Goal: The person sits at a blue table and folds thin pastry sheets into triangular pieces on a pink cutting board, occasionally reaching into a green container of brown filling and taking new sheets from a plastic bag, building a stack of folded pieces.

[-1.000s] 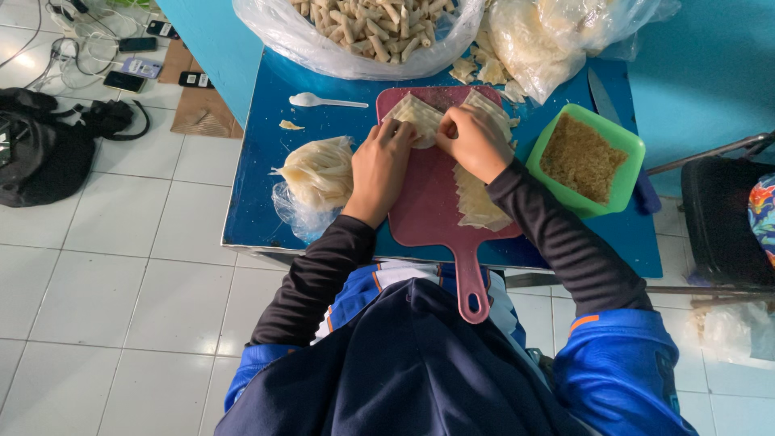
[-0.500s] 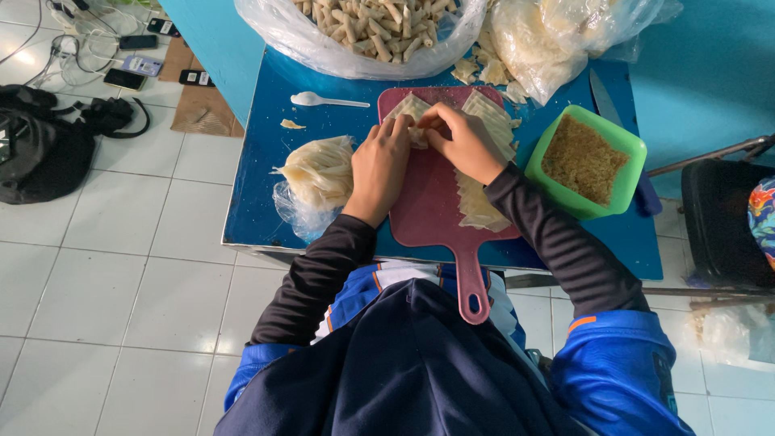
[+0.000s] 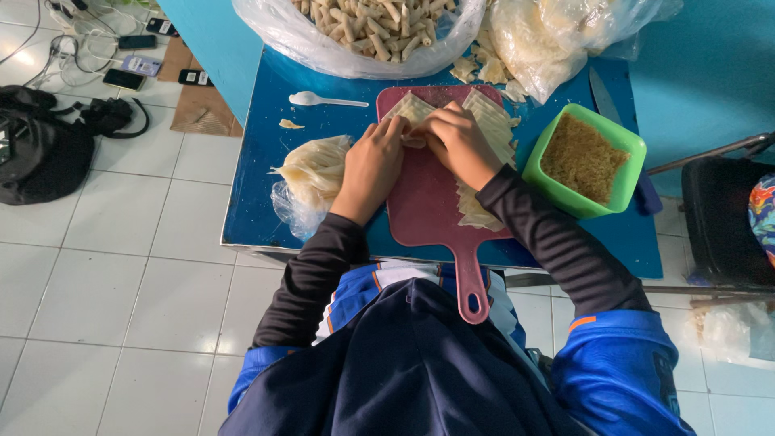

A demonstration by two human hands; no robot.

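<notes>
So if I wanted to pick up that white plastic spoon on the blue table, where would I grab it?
Take the white spoon by its thin handle, coming from above. The handle points right and lies flat on bare blue table, clear of the red cutting board and both hands.

spoon [image 3: 327, 100] – 1 | cutting board [image 3: 428, 210] – 1 | green tub [image 3: 584, 160] – 1 | phones [image 3: 123, 79] – perhaps 4

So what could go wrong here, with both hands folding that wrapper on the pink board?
The cutting board has its handle hanging past the blue table's near edge, so a knock from the body might shift it. The green bowl of filling sits close by the right hand; a sleeve could tip it. The thin wrapper under the left hand may tear.
</notes>
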